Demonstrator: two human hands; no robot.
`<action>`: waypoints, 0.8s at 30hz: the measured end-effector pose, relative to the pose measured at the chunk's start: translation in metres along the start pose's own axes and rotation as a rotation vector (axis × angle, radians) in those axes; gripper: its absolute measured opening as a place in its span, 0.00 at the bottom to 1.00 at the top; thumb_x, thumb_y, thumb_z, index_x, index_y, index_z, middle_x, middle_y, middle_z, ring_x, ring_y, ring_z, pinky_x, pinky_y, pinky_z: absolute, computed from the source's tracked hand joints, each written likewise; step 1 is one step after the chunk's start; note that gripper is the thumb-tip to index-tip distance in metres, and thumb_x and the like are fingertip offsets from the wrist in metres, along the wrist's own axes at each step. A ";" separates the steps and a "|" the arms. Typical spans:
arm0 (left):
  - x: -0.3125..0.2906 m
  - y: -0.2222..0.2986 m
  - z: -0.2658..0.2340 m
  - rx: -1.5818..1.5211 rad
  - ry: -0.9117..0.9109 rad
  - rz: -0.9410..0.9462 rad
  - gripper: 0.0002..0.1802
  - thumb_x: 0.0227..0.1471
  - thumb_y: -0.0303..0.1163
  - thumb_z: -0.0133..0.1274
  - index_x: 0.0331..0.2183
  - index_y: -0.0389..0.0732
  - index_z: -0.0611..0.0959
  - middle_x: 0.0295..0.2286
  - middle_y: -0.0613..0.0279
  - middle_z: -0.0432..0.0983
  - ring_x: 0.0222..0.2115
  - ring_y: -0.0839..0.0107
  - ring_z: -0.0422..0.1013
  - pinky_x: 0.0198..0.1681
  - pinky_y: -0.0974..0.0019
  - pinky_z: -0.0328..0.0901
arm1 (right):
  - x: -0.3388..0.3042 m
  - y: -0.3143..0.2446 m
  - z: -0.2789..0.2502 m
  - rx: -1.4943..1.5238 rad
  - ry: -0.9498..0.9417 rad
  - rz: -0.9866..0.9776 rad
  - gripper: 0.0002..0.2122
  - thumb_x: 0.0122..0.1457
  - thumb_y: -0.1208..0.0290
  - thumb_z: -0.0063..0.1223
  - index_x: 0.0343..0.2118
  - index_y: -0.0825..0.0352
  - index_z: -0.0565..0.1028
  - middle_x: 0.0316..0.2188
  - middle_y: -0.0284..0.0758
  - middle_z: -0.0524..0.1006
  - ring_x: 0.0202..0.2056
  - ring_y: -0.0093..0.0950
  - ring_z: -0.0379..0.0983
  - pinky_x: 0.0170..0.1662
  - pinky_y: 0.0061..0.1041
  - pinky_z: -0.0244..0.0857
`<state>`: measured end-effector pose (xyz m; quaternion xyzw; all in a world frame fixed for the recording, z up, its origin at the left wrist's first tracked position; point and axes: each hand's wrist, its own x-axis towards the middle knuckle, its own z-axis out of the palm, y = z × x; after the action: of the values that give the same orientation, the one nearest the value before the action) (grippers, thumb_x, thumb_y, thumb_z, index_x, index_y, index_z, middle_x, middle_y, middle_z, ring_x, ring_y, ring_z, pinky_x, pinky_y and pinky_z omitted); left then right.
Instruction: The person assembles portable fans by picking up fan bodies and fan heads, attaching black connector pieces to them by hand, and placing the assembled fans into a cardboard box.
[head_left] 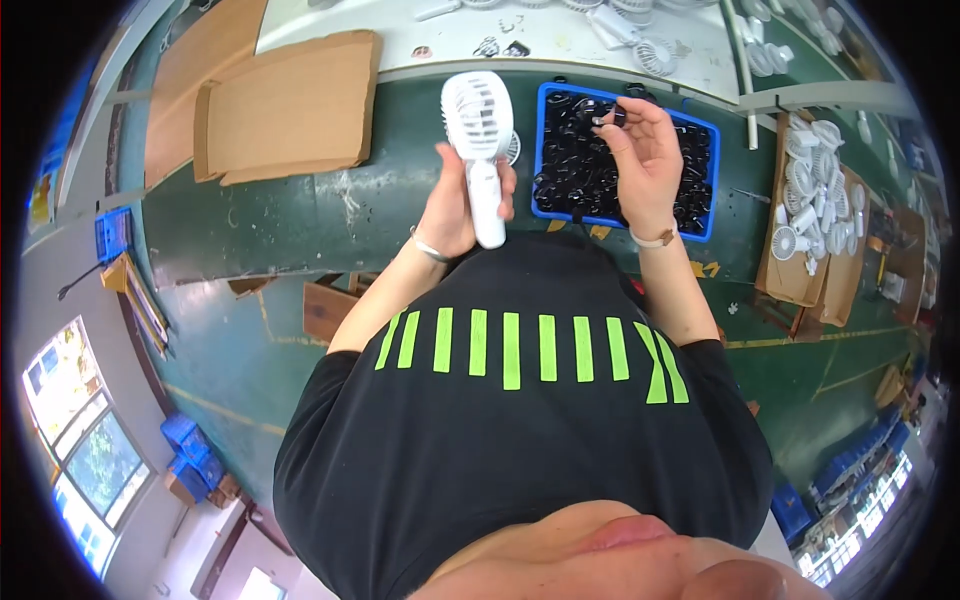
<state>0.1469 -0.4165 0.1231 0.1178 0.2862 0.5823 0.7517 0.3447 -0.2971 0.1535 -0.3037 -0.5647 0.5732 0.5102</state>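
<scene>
A white handheld fan stands upright in my left hand, whose fingers wrap round its handle over the green bench. My right hand is raised above a blue tray full of small glossy black parts. Between its thumb and forefinger is a small black part, apart from the fan. The part's exact shape is too small to make out. Another round white fan head shows partly behind the held fan.
An open cardboard tray lies on the green workbench at the left. At the right a cardboard box holds several white fans. More white fans lie on the white surface along the back, with a metal rail at the right.
</scene>
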 end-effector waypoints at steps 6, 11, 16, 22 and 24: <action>-0.010 -0.025 0.024 0.285 -0.056 -0.107 0.21 0.46 0.31 0.60 0.40 0.38 0.69 0.23 0.69 0.63 0.20 0.81 0.62 0.21 0.75 0.60 | 0.004 -0.017 -0.004 -0.035 0.076 -0.004 0.14 0.56 0.86 0.52 0.45 0.69 0.69 0.35 0.31 0.74 0.37 0.18 0.71 0.42 0.18 0.68; -0.001 -0.043 0.024 0.538 0.153 0.014 0.23 0.59 0.37 0.45 0.51 0.33 0.69 0.41 0.57 0.73 0.39 0.69 0.70 0.45 0.66 0.64 | 0.005 -0.017 -0.057 0.112 0.119 0.027 0.13 0.57 0.85 0.51 0.45 0.68 0.69 0.38 0.31 0.74 0.39 0.19 0.73 0.44 0.20 0.70; -0.018 -0.038 0.069 0.319 -0.055 -0.063 0.32 0.58 0.50 0.48 0.51 0.31 0.68 0.44 0.48 0.72 0.42 0.61 0.72 0.47 0.61 0.66 | -0.007 -0.042 -0.080 0.079 0.116 0.011 0.13 0.58 0.83 0.51 0.46 0.68 0.69 0.39 0.30 0.73 0.40 0.18 0.72 0.45 0.19 0.68; 0.007 -0.034 0.054 0.077 -0.018 -0.233 0.35 0.56 0.66 0.34 0.29 0.40 0.74 0.18 0.61 0.69 0.16 0.67 0.63 0.24 0.64 0.60 | -0.011 -0.052 -0.074 0.091 0.097 0.033 0.13 0.58 0.83 0.51 0.46 0.69 0.69 0.36 0.30 0.73 0.39 0.18 0.72 0.46 0.19 0.69; 0.029 -0.022 0.051 0.045 -0.110 -0.204 0.35 0.56 0.67 0.33 0.22 0.43 0.72 0.16 0.67 0.67 0.15 0.69 0.62 0.23 0.62 0.57 | -0.007 -0.060 -0.070 0.091 0.088 0.024 0.12 0.58 0.83 0.51 0.45 0.70 0.69 0.36 0.30 0.73 0.40 0.18 0.71 0.46 0.19 0.69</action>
<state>0.1987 -0.3872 0.1447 0.1367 0.2678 0.4891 0.8188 0.4254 -0.2894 0.1969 -0.3119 -0.5115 0.5906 0.5406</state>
